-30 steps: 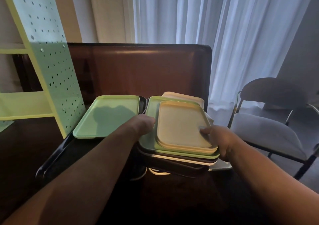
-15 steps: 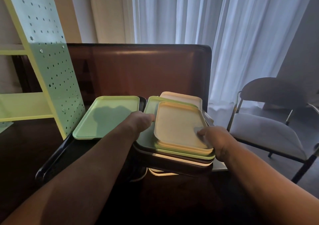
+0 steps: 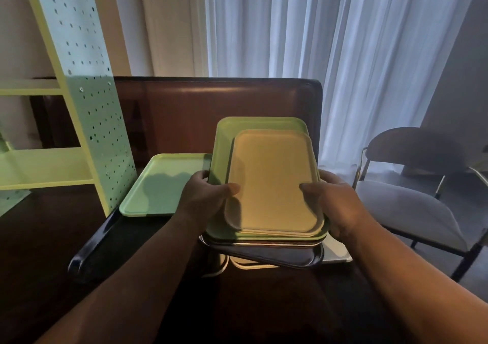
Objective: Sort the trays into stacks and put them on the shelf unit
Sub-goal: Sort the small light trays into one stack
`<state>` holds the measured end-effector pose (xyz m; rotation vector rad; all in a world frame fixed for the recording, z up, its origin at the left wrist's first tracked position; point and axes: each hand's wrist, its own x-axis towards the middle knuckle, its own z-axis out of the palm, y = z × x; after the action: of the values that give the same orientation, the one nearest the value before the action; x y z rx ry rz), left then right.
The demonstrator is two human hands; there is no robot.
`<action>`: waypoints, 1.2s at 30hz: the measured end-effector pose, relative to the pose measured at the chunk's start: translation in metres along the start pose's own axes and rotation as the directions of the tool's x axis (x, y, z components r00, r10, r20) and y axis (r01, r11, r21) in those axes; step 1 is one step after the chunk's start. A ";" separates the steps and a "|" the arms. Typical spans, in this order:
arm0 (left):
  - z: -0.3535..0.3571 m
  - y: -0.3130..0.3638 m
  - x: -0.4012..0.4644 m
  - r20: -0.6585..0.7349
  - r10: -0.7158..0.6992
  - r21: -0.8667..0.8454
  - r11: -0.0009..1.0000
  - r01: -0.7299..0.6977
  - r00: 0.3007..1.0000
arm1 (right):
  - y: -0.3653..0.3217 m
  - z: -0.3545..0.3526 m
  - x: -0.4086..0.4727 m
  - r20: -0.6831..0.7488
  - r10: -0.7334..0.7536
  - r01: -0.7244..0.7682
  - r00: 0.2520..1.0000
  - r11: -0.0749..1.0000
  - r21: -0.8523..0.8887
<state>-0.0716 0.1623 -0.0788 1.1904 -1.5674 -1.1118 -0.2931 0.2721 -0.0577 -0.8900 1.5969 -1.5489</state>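
Both hands clamp mixed tray stack above counter (image 3: 264, 304): left hand (image 3: 204, 198) and right hand (image 3: 334, 203) grip opposite edges, thumbs on cream tray (image 3: 272, 182). Risk: loose top tray sliding off green tray (image 3: 224, 143) if tilted; lower dark trays (image 3: 277, 256) sit skewed, could slip.

2 bare forearms, left hand (image 3: 204, 198), right hand (image 3: 334, 202), no sleeves showing.

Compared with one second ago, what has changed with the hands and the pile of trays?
Both hands, left hand and right hand, closed on the sides of the pile and tilted its far end up: the small cream plastic tray on the larger green tray. Dark trays remain beneath. The separate mint-green tray and shelf unit stayed put.
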 end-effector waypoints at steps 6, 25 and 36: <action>-0.001 0.008 -0.013 -0.166 0.259 0.056 0.966 -0.253 0.952 | -0.008 0.010 0.002 -0.054 -0.242 0.213 0.969 0.924 -0.319; 0.003 -0.017 -0.018 -0.089 0.510 0.117 0.859 -0.499 0.856 | 0.043 0.015 -0.002 -0.208 -0.507 0.473 0.837 0.860 -0.193; 0.013 -0.015 -0.024 -0.111 0.489 0.060 0.872 -0.486 0.865 | 0.033 0.017 -0.002 -0.245 -0.509 0.478 0.825 0.860 -0.180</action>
<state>-0.0769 0.1857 -0.0989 0.7918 -1.6685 -0.6689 -0.2771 0.2670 -0.0909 -1.2669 1.7547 -2.0405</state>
